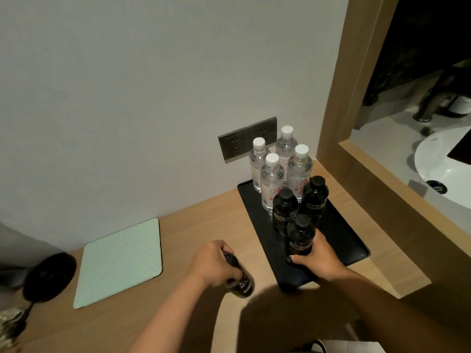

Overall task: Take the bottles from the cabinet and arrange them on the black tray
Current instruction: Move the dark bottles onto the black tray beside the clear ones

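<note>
On the black tray [344,233] at one o'clock, six bottles stand placed; our right hand [318,258] grips a seventh dark bottle [300,235] there, our left hand [214,263] holds an eighth bottle [239,278] above the bench [178,314].

Tray [351,240] on counter [178,314], right. Four water bottles [272,179] at tray back, three dark bottles [285,212] before them. Pad [119,263] left of tray. Sockets [247,138] behind bottles.

Black tray [339,233], black and clear white-capped bottles [272,184], dotted mint-green cover [119,261], tan wooden counter [193,220].
</note>
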